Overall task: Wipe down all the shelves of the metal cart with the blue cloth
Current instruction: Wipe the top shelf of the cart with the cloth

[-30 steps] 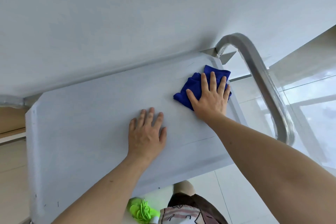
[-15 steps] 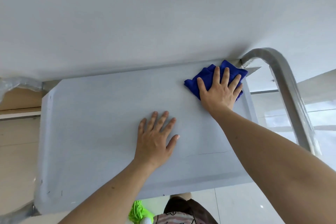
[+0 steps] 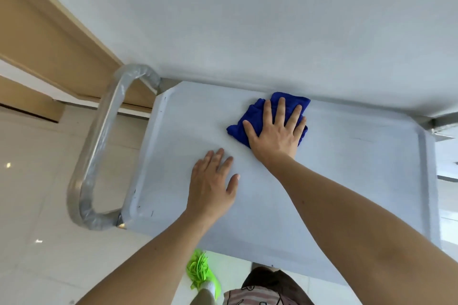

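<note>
The metal cart's top shelf (image 3: 347, 181) is a pale grey tray with a raised rim, filling the middle of the view. A crumpled blue cloth (image 3: 250, 119) lies on it near the far edge, against the wall. My right hand (image 3: 275, 131) presses flat on the cloth with fingers spread. My left hand (image 3: 213, 186) rests palm down on the bare shelf, nearer to me and left of the cloth, holding nothing. The lower shelves are hidden under the top one.
A curved steel handle (image 3: 99, 156) wrapped in clear film juts from the cart's left end. A white wall (image 3: 247, 20) stands right behind the cart. Wood trim (image 3: 49, 39) and pale floor tiles (image 3: 37, 193) lie to the left. A green shoe (image 3: 202, 275) shows below.
The view has swung to the left, so the left handle shows instead of the right one. My right hand has slid the cloth leftward along the far edge, away from the right corner.
</note>
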Motion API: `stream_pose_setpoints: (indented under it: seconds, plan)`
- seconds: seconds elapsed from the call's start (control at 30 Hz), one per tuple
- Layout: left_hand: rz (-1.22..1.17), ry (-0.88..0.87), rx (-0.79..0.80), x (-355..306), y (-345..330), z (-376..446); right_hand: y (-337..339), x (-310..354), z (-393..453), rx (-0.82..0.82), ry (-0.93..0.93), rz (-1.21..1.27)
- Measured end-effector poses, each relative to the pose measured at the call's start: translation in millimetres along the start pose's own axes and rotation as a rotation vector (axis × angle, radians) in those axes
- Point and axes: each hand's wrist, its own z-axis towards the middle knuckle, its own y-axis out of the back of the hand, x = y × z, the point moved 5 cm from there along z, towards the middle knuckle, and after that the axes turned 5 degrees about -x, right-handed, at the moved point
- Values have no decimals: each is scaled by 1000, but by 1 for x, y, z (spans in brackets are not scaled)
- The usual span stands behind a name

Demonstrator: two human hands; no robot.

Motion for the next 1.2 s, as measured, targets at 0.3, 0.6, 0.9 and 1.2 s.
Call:
stream_pose_setpoints:
  seconds: [0.3, 0.6, 0.9, 1.2]
  plan:
    - [-17, 234, -171, 99, 33, -47, -20, 129, 0, 55, 234, -55]
    - [-99, 206, -239, 140, 42, -106, -40, 229, -22, 102, 419, -66]
    - [-153, 101, -210, 155, 36, -144, -47, 224, -103, 129, 438, -83]
    - [-167, 16, -161, 185, 35, -205, -60, 203, -205, 127, 332, -112]
